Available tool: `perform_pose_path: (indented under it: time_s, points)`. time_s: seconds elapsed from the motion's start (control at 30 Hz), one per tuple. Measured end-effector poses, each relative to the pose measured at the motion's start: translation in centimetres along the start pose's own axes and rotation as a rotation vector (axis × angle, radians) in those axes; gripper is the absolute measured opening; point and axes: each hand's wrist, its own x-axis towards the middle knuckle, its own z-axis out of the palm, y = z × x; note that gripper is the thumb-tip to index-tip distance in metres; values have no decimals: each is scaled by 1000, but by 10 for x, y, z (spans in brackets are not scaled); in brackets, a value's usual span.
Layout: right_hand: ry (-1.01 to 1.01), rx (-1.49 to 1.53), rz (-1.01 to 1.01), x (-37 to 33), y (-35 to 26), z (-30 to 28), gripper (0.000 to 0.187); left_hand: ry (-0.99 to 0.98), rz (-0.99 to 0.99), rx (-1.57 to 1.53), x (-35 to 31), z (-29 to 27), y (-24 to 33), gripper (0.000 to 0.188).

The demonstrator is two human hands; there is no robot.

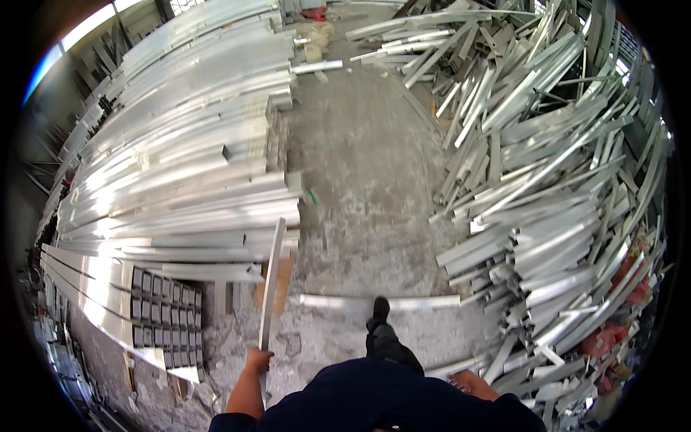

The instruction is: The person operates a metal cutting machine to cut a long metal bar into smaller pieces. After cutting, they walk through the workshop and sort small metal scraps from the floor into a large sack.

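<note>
A long, flat aluminium strip [272,284] stands nearly upright just left of centre, its lower end gripped in the person's left hand [258,360], whose fingers are closed around it. The strip's upper end reaches to the front edge of a large stack of aluminium profiles [187,144] that fills the left half of the view, its cut ends forming a stepped wall. Below that stack, a bundle of square tubes [164,317] shows its open ends in a neat grid.

The right hand [471,384] hangs low at the person's side, beside the dark blue top; only its back shows, so whether it is open or closed cannot be told. One dark shoe [378,309] steps forward, its toe touching a single profile [378,301] lying crosswise on the floor.

A corridor of bare grey concrete floor [360,158] runs from the feet up through the middle of the view. Its right edge is ragged: a loose heap of offcuts [547,180] spills toward it at all angles, with red scraps [612,335] among them lower right.
</note>
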Motion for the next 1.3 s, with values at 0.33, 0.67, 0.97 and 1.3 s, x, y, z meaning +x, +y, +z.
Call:
perform_pose_path:
  time_s: [0.33, 0.67, 0.97, 1.3]
  points:
    - [446, -134, -646, 43, -473, -206, 42, -94, 68, 456, 91, 62, 103, 46]
    - [553, -163, -632, 44, -759, -297, 33, -187, -111, 493, 267, 51, 448, 42]
    - [89, -95, -180, 52, -813, -357, 34, -147, 241, 510, 512, 25, 867, 34]
    - [357, -856, -675, 152, -1273, -535, 44, -18, 112, 631, 646, 13, 1149, 41]
